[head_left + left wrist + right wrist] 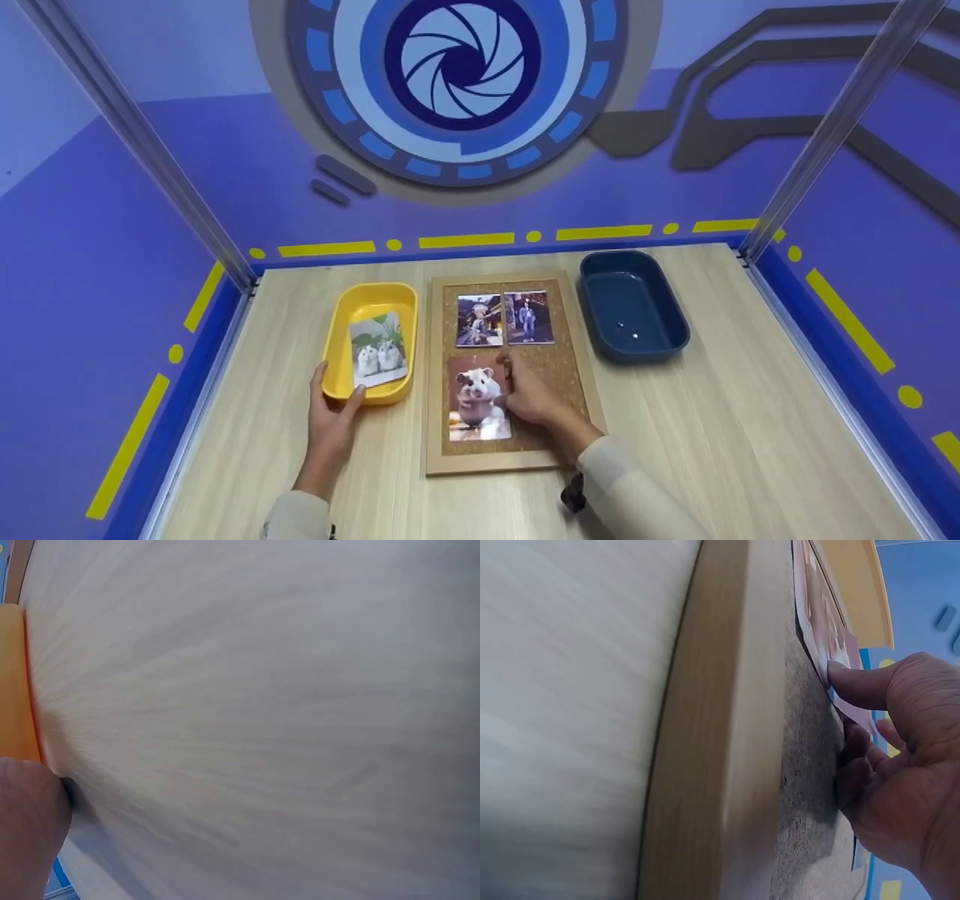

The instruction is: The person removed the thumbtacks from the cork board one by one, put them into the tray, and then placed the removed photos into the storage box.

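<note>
In the head view my left hand grips the near end of a yellow tray, thumb at its front rim and fingers along its left side. A photo of two small white animals lies in that tray. My right hand pinches the right edge of a hamster photo over the lower left of a cork board. The right wrist view shows the thumb on the photo's face, other fingers curled behind its edge. Only part of the left hand appears in the left wrist view.
Two photos of people, a left one and a right one, lie side by side on the board's upper part. A dark blue tray with a few tiny shiny pieces stands right of the board. Purple walls enclose the wooden table.
</note>
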`<move>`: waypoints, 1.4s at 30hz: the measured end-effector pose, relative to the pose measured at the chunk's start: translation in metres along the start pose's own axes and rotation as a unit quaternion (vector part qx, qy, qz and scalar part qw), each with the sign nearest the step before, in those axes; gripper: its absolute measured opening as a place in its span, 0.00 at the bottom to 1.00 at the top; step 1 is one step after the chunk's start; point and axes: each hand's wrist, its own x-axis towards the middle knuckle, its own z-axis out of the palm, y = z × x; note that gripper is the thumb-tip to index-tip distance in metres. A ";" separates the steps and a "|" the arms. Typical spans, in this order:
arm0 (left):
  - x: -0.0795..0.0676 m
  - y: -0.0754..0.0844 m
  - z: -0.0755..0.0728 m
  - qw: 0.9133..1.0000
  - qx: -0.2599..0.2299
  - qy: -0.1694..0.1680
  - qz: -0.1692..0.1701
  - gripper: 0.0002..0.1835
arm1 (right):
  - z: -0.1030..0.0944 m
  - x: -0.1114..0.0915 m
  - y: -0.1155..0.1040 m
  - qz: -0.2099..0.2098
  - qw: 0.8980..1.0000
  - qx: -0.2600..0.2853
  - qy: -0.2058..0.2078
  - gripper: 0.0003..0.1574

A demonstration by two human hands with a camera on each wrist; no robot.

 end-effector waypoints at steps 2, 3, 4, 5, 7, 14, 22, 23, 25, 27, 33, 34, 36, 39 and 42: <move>0.000 -0.001 0.000 1.000 0.000 -0.001 0.010 0.50 | 0.000 0.000 0.000 0.004 1.000 -0.001 0.000 0.40; 0.000 -0.001 0.000 1.000 0.001 -0.001 0.014 0.50 | -0.001 0.000 0.000 0.006 1.000 0.001 -0.001 0.40; 0.000 -0.001 0.001 1.000 0.001 -0.001 0.018 0.49 | -0.001 0.000 -0.001 0.007 1.000 0.003 0.001 0.40; 0.000 -0.001 0.001 1.000 0.001 0.000 0.018 0.49 | -0.001 0.000 -0.001 0.008 1.000 0.005 -0.001 0.39; 0.000 -0.001 0.001 1.000 0.002 0.002 0.011 0.49 | -0.001 0.001 -0.001 0.007 1.000 0.011 -0.002 0.40; 0.000 0.000 0.000 1.000 0.007 0.004 0.000 0.49 | 0.000 0.003 -0.001 0.012 1.000 -0.001 -0.001 0.39; 0.000 0.000 0.000 1.000 -0.007 0.002 0.004 0.50 | -0.002 0.004 -0.002 0.017 1.000 0.006 -0.003 0.40; 0.000 0.001 0.000 1.000 -0.008 0.002 0.005 0.50 | -0.002 0.004 -0.002 0.017 1.000 0.006 -0.005 0.40; 0.000 0.001 0.000 1.000 -0.012 0.002 0.007 0.49 | -0.002 0.004 -0.002 0.014 1.000 0.003 -0.003 0.40; -0.001 0.001 -0.001 1.000 -0.011 0.000 0.011 0.49 | -0.002 0.003 -0.002 0.017 1.000 0.004 -0.001 0.40; -0.001 -0.001 -0.003 1.000 -0.015 0.004 0.026 0.48 | 0.001 0.003 -0.002 0.022 1.000 0.011 -0.006 0.38; -0.001 -0.002 -0.003 1.000 -0.014 0.005 0.025 0.48 | 0.001 0.003 -0.003 0.022 1.000 0.013 -0.008 0.38; -0.002 -0.002 -0.002 1.000 -0.013 0.005 0.022 0.48 | 0.001 0.002 -0.003 0.025 1.000 0.012 -0.008 0.39; -0.001 -0.002 -0.001 1.000 -0.009 0.004 0.020 0.48 | 0.002 0.002 -0.004 0.020 1.000 0.006 -0.002 0.39; -0.001 -0.001 0.000 1.000 -0.008 0.001 0.018 0.48 | 0.003 0.001 -0.004 0.011 1.000 0.003 0.001 0.38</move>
